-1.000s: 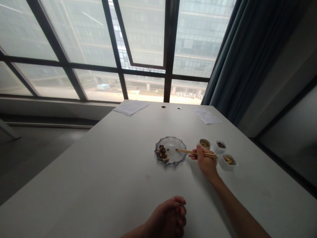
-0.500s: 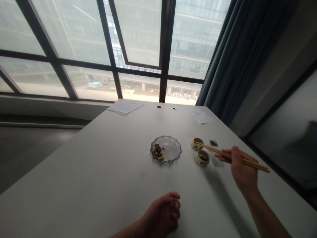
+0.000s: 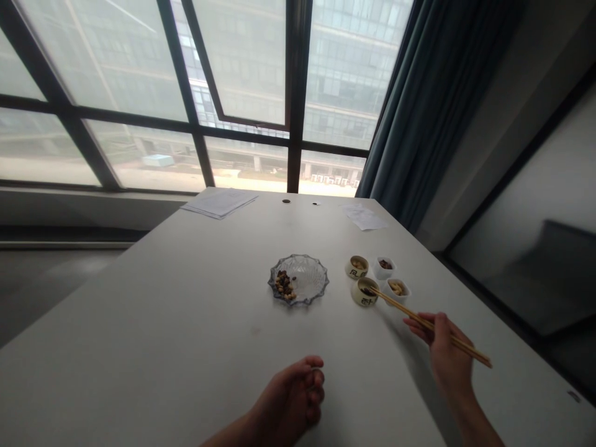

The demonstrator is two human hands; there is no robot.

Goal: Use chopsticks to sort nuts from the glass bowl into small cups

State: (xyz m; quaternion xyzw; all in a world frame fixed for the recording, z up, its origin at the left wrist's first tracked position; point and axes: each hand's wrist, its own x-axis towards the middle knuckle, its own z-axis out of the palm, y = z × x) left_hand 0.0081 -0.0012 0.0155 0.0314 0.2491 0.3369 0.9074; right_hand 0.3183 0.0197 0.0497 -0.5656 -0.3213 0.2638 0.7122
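R hand [image 3: 449,351] held chopsticks [image 3: 419,324], tips at mouth of lettered cup [image 3: 363,293], right of glass dish [image 3: 302,278]; L hand [image 3: 288,397] curled shut, nothing visible in it, on surface [image 3: 139,323].

The ribbed glass dish [image 3: 298,279] is showing a smoky blue-grey rim and a fan of radiating ridges, while the nuts [image 3: 283,286] on it are running from tan to near-black. The two cream cups [image 3: 356,267] are bearing dark brush-drawn characters, the square bowl [image 3: 384,268] is showing plain white, and the chopsticks [image 3: 395,304] are glowing pale golden. Behind them, the curtain [image 3: 433,99] is hanging in deep teal, and the table [image 3: 139,298] is spreading pale grey.
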